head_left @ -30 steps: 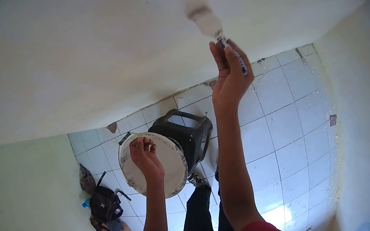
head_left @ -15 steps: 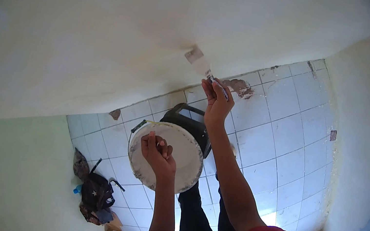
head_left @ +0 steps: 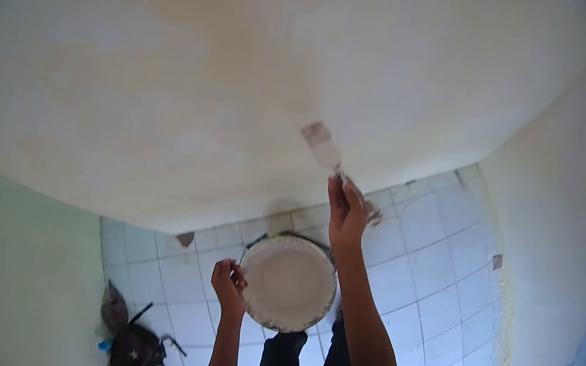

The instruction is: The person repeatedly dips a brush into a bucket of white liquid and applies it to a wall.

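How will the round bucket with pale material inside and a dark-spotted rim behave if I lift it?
The round bucket is probably stiff, because its mouth looks evenly round. It may be heavy if the pale material inside is deep, though this view does not show the depth. Its dark-spotted, crusted rim may feel rough.

The floor is laid with pale square tiles, spreading around the round bucket; whether the bucket stands directly on them cannot be told. Below and left of the bucket in the view lie a dark bag with a light star, a brownish bundle and a small blue item. Brown patches mark the tiles up-left, up-right and well right of the bucket.
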A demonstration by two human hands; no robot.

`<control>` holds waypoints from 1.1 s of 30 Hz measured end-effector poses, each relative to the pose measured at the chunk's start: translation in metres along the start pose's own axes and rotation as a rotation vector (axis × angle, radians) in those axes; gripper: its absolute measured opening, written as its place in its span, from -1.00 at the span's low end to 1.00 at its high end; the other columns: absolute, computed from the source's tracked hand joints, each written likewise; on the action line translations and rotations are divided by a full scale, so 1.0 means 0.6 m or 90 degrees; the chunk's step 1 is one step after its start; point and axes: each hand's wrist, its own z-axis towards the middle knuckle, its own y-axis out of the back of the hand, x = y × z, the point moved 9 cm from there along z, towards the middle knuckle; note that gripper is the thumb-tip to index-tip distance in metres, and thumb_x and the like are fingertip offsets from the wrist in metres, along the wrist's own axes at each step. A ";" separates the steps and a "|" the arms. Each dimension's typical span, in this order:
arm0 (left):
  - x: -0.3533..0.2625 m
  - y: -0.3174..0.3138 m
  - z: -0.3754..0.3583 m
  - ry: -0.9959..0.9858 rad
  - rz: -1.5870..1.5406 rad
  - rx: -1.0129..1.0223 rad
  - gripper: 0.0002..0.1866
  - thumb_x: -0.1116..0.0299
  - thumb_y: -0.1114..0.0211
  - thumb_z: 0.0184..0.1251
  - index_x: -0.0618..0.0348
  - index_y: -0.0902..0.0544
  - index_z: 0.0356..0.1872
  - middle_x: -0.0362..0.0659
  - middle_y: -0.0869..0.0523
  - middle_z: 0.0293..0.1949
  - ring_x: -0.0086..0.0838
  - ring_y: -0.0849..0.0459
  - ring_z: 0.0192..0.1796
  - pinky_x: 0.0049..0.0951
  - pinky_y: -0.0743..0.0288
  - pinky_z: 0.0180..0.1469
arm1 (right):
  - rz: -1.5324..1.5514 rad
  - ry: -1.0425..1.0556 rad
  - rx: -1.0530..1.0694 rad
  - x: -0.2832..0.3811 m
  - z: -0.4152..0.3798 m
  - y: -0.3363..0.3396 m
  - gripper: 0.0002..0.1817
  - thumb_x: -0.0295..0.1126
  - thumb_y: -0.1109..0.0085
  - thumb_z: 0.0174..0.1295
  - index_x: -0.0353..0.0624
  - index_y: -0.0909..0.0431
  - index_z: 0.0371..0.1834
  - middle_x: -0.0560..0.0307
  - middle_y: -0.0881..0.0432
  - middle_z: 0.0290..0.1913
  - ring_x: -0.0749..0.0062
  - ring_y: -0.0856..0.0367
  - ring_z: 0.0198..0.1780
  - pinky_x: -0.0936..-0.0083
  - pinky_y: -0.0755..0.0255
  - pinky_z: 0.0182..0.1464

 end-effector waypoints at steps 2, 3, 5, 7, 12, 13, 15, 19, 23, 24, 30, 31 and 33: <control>-0.017 0.006 -0.005 0.007 0.022 0.028 -0.83 0.23 -0.11 0.49 0.08 -0.54 -0.25 -0.27 -0.55 -0.49 -0.65 -0.39 -0.62 -0.60 -0.21 -0.60 | -0.072 -0.002 -0.023 0.040 -0.050 -0.010 -0.79 -0.54 -0.15 0.27 -0.41 -0.54 -0.07 -0.10 -0.67 -0.12 0.16 -0.69 -0.03 0.38 -0.61 0.11; -0.015 0.011 -0.012 0.050 0.046 0.038 -0.85 0.25 -0.12 0.47 0.08 -0.54 -0.21 -0.26 -0.57 -0.45 -0.63 -0.45 -0.58 -0.59 -0.27 -0.58 | -0.059 -0.008 -0.056 0.049 -0.074 0.003 -0.81 -0.53 -0.16 0.27 -0.39 -0.54 -0.09 -0.10 -0.67 -0.14 0.16 -0.69 -0.05 0.40 -0.63 0.06; -0.007 0.031 -0.024 0.086 0.137 0.080 -0.89 0.32 -0.17 0.41 0.08 -0.53 -0.17 -0.24 -0.60 -0.35 -0.54 -0.59 -0.42 -0.55 -0.43 -0.49 | -0.048 -0.011 -0.084 0.058 -0.114 0.034 -0.82 -0.52 -0.17 0.27 -0.37 -0.54 -0.12 -0.09 -0.68 -0.16 0.17 -0.70 -0.07 0.41 -0.65 0.01; 0.029 0.074 -0.015 0.076 0.187 0.073 -0.91 0.34 -0.17 0.40 0.09 -0.53 -0.18 -0.23 -0.60 -0.33 -0.53 -0.60 -0.41 -0.54 -0.45 -0.47 | -0.041 -0.030 -0.194 0.055 -0.162 0.090 -0.77 -0.48 -0.16 0.26 -0.38 -0.48 -0.08 -0.13 -0.67 -0.21 0.16 -0.70 -0.15 0.38 -0.65 -0.05; 0.132 0.228 0.038 -0.165 0.522 0.038 -0.73 0.39 -0.16 0.32 0.03 -0.55 0.04 -0.19 -0.63 -0.12 -0.47 -0.60 -0.22 -0.44 -0.51 -0.32 | -0.041 -0.078 -0.281 0.047 -0.281 0.190 -0.85 -0.52 -0.15 0.24 -0.35 -0.47 -0.18 -0.17 -0.67 -0.24 0.15 -0.70 -0.21 0.40 -0.66 -0.09; 0.144 0.240 0.039 -0.163 0.517 0.036 -0.73 0.39 -0.16 0.32 0.03 -0.55 0.04 -0.19 -0.63 -0.12 -0.47 -0.60 -0.22 -0.44 -0.51 -0.32 | -0.062 -0.103 -0.301 0.044 -0.302 0.219 -0.89 -0.55 -0.15 0.22 -0.34 -0.48 -0.23 -0.19 -0.66 -0.23 0.14 -0.71 -0.22 0.40 -0.67 -0.08; 0.175 0.274 0.027 -0.060 0.443 0.007 -0.58 0.37 -0.17 0.29 -0.03 -0.49 0.19 -0.14 -0.58 0.05 -0.38 -0.58 -0.09 -0.30 -0.53 -0.20 | -0.076 -0.162 -0.328 0.025 -0.326 0.290 -0.89 -0.56 -0.15 0.22 -0.34 -0.47 -0.24 -0.21 -0.66 -0.26 0.07 -0.70 -0.26 0.32 -0.68 -0.13; 0.184 0.243 -0.035 0.249 0.238 0.029 -0.50 0.31 -0.14 0.31 -0.10 -0.38 0.30 -0.14 -0.51 0.16 -0.27 -0.51 0.11 -0.06 -0.46 0.02 | -0.183 -0.187 -0.356 0.002 -0.364 0.350 -0.86 -0.57 -0.17 0.20 -0.37 -0.50 -0.20 -0.17 -0.67 -0.26 0.03 -0.71 -0.26 0.26 -0.68 -0.14; 0.162 0.195 -0.059 0.237 0.246 0.145 -0.49 0.19 -0.24 0.27 -0.06 -0.41 0.26 -0.24 -0.59 0.06 -0.43 -0.55 0.08 -0.18 -0.50 0.01 | -0.383 -0.154 -0.270 0.004 -0.373 0.333 -0.83 -0.57 -0.18 0.14 -0.40 -0.56 -0.20 -0.07 -0.67 -0.28 0.13 -0.72 -0.28 0.28 -0.68 -0.12; 0.162 0.191 -0.054 0.176 0.224 0.172 -0.53 0.17 -0.26 0.28 -0.01 -0.45 0.20 -0.26 -0.60 0.02 -0.45 -0.55 0.03 -0.21 -0.49 -0.01 | -0.587 -0.070 -0.118 0.001 -0.341 0.374 -0.83 -0.55 -0.22 0.12 -0.38 -0.57 -0.23 -0.04 -0.68 -0.30 0.17 -0.71 -0.30 0.30 -0.68 -0.13; 0.182 0.247 -0.058 0.039 0.383 0.001 -0.64 0.51 -0.23 0.21 0.25 -0.54 0.07 -0.02 -0.66 -0.05 -0.27 -0.60 0.07 -0.34 -0.46 0.13 | -0.527 -0.195 -0.218 -0.047 -0.371 0.332 -0.85 -0.52 -0.27 0.16 -0.41 -0.61 -0.27 0.03 -0.68 -0.34 0.28 -0.71 -0.38 0.40 -0.70 -0.20; 0.189 0.254 -0.062 0.041 0.400 -0.015 -0.60 0.53 -0.25 0.16 0.23 -0.53 0.07 0.02 -0.66 -0.04 -0.22 -0.61 0.08 -0.32 -0.46 0.13 | -0.538 -0.210 -0.219 -0.059 -0.379 0.340 -0.85 -0.52 -0.27 0.16 -0.41 -0.61 -0.27 0.03 -0.68 -0.34 0.28 -0.71 -0.38 0.40 -0.70 -0.20; 0.204 0.261 -0.071 0.042 0.456 -0.010 -0.58 0.54 -0.25 0.15 0.21 -0.51 0.10 0.04 -0.66 -0.04 -0.20 -0.61 0.08 -0.30 -0.48 0.11 | -0.737 -0.136 -0.089 -0.073 -0.366 0.321 -0.87 -0.54 -0.23 0.19 -0.42 -0.62 -0.25 0.01 -0.69 -0.37 0.32 -0.71 -0.38 0.47 -0.66 -0.23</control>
